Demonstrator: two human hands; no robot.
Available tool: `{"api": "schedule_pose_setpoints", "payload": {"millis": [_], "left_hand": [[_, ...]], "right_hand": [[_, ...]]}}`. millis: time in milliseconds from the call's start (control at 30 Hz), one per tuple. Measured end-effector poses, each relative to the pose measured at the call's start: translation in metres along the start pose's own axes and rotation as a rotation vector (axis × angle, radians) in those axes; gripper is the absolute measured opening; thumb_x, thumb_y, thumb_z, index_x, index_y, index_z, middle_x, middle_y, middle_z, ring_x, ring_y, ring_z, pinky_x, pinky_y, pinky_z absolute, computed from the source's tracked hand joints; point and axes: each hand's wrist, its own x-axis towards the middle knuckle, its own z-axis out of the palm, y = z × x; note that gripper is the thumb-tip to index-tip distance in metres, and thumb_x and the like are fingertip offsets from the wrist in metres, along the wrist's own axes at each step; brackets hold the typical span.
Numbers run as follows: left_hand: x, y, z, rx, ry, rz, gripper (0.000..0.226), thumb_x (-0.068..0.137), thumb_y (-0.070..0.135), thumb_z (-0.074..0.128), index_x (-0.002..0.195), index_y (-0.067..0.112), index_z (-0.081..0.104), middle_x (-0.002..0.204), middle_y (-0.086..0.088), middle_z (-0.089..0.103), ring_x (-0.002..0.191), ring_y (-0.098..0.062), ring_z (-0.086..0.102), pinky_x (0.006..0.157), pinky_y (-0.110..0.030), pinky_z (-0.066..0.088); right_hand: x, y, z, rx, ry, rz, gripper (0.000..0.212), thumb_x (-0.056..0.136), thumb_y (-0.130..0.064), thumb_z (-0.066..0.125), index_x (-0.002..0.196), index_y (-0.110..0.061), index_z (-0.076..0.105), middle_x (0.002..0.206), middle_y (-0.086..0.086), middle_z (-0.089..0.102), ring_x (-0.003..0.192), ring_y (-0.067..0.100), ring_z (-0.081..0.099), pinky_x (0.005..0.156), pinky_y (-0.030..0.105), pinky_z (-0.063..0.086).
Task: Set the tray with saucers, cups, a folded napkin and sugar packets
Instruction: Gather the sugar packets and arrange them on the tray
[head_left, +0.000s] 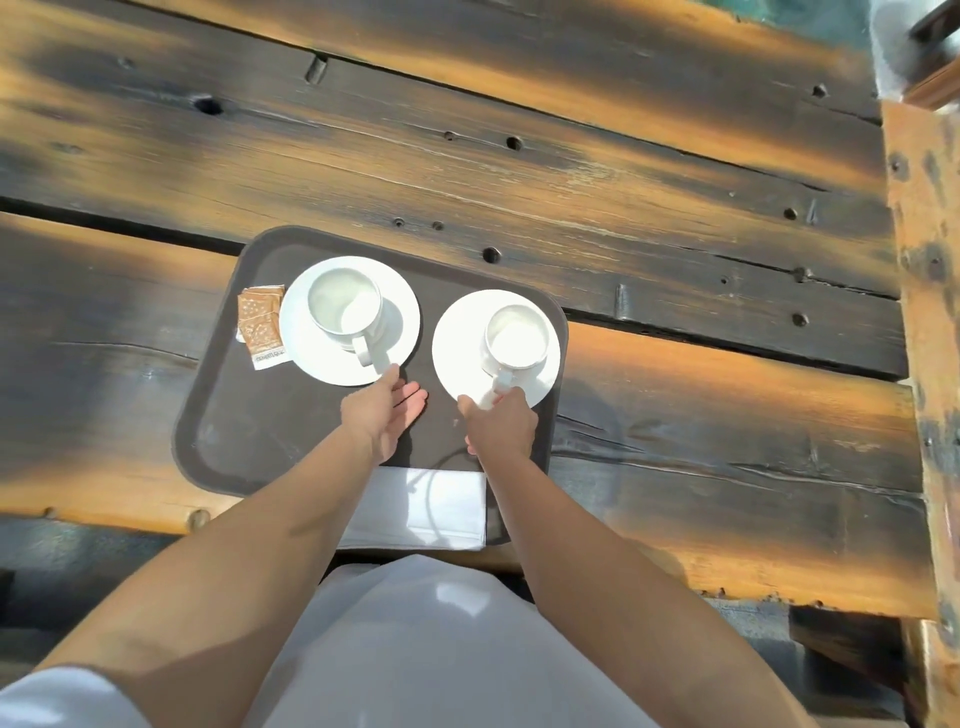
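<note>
A dark brown tray (249, 426) lies on the plank table. On it stand two white saucers, the left saucer (301, 343) and the right saucer (457, 348), each bearing a white cup: the left cup (343, 304) and the right cup (517, 335). Brown sugar packets (260, 325) lie by the tray's left rim. A white folded napkin (421, 506) rests on the tray's near edge, partly behind my arms. My left hand (382, 410) is open, fingers straight, just below the left cup's handle. My right hand (501, 423) pinches the right cup's handle.
The table (571, 171) is of dark, worn wooden planks with holes and gaps. A wooden post or rail (924, 312) runs along the right side. My white clothing (415, 649) fills the bottom of the view.
</note>
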Motion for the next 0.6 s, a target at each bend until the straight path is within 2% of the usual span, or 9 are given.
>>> {"api": "schedule_pose_setpoints", "payload": {"millis": [100, 167, 233, 333, 400, 467, 500, 533, 600], "left_hand": [[-0.001, 0.011, -0.017, -0.097, 0.053, 0.02, 0.019, 0.093, 0.013, 0.067, 0.101, -0.002, 0.06, 0.097, -0.018, 0.068, 0.085, -0.027, 0.07, 0.085, -0.033, 0.056], [-0.003, 0.017, -0.028, -0.096, 0.065, 0.035, 0.016, 0.091, 0.009, 0.067, 0.1, -0.003, 0.062, 0.096, -0.02, 0.069, 0.082, -0.027, 0.07, 0.079, -0.033, 0.057], [-0.003, 0.023, -0.037, -0.089, 0.079, 0.053, 0.013, 0.089, 0.007, 0.067, 0.096, -0.003, 0.063, 0.094, -0.021, 0.069, 0.081, -0.028, 0.071, 0.072, -0.032, 0.059], [0.0, 0.032, -0.05, -0.1, 0.113, 0.088, 0.009, 0.088, 0.005, 0.067, 0.093, -0.001, 0.064, 0.089, -0.02, 0.07, 0.077, -0.028, 0.071, 0.061, -0.029, 0.06], [0.005, 0.038, -0.055, -0.082, 0.145, 0.115, 0.009, 0.09, 0.007, 0.065, 0.091, -0.001, 0.063, 0.087, -0.019, 0.07, 0.072, -0.026, 0.071, 0.056, -0.027, 0.059], [0.011, 0.042, -0.058, 0.001, 0.184, 0.15, 0.012, 0.092, 0.011, 0.065, 0.09, 0.001, 0.061, 0.081, -0.016, 0.071, 0.062, -0.021, 0.073, 0.06, -0.029, 0.06], [0.014, 0.044, -0.059, 0.057, 0.206, 0.169, 0.012, 0.092, 0.013, 0.065, 0.087, 0.003, 0.059, 0.078, -0.014, 0.07, 0.058, -0.019, 0.073, 0.067, -0.032, 0.062], [0.016, 0.047, -0.059, 0.11, 0.226, 0.187, 0.015, 0.092, 0.014, 0.065, 0.082, 0.006, 0.056, 0.074, -0.013, 0.069, 0.056, -0.019, 0.073, 0.075, -0.036, 0.062], [0.019, 0.05, -0.06, 0.205, 0.269, 0.228, 0.028, 0.089, 0.013, 0.065, 0.069, 0.013, 0.045, 0.067, -0.013, 0.068, 0.056, -0.022, 0.073, 0.082, -0.043, 0.06]], "right_hand": [[-0.004, 0.002, 0.005, -0.034, 0.003, 0.001, 0.03, 0.086, -0.031, 0.062, 0.105, -0.01, 0.053, 0.101, 0.009, 0.059, 0.086, 0.037, 0.07, 0.076, 0.048, 0.061], [-0.011, -0.002, 0.014, 0.0, -0.099, -0.016, 0.012, 0.087, -0.024, 0.054, 0.086, -0.013, 0.052, 0.096, 0.019, 0.068, 0.078, 0.035, 0.07, 0.074, 0.048, 0.061], [-0.019, -0.011, 0.028, -0.046, -0.232, -0.082, 0.016, 0.09, -0.022, 0.05, 0.076, -0.015, 0.047, 0.093, 0.023, 0.071, 0.066, 0.03, 0.063, 0.068, 0.044, 0.058], [-0.028, -0.034, 0.047, -0.093, -0.329, -0.178, 0.018, 0.092, -0.023, 0.053, 0.076, -0.017, 0.047, 0.092, 0.018, 0.072, 0.063, 0.028, 0.063, 0.061, 0.037, 0.053], [-0.032, -0.047, 0.055, -0.071, -0.353, -0.246, 0.011, 0.088, -0.024, 0.059, 0.083, -0.018, 0.051, 0.09, 0.01, 0.07, 0.074, 0.03, 0.068, 0.07, 0.038, 0.056], [-0.034, -0.055, 0.062, -0.075, -0.381, -0.331, 0.019, 0.085, -0.029, 0.065, 0.099, -0.018, 0.055, 0.087, 0.001, 0.066, 0.082, 0.024, 0.068, 0.075, 0.034, 0.055], [-0.035, -0.059, 0.065, -0.094, -0.387, -0.372, 0.025, 0.085, -0.032, 0.066, 0.104, -0.019, 0.056, 0.085, -0.003, 0.063, 0.081, 0.019, 0.065, 0.074, 0.028, 0.05], [-0.036, -0.063, 0.067, -0.121, -0.372, -0.405, 0.028, 0.084, -0.035, 0.067, 0.104, -0.02, 0.055, 0.085, -0.004, 0.062, 0.081, 0.016, 0.062, 0.072, 0.024, 0.045], [-0.037, -0.069, 0.071, -0.152, -0.281, -0.435, 0.028, 0.082, -0.039, 0.068, 0.095, -0.02, 0.052, 0.087, -0.001, 0.062, 0.082, 0.018, 0.061, 0.07, 0.026, 0.044]]}}
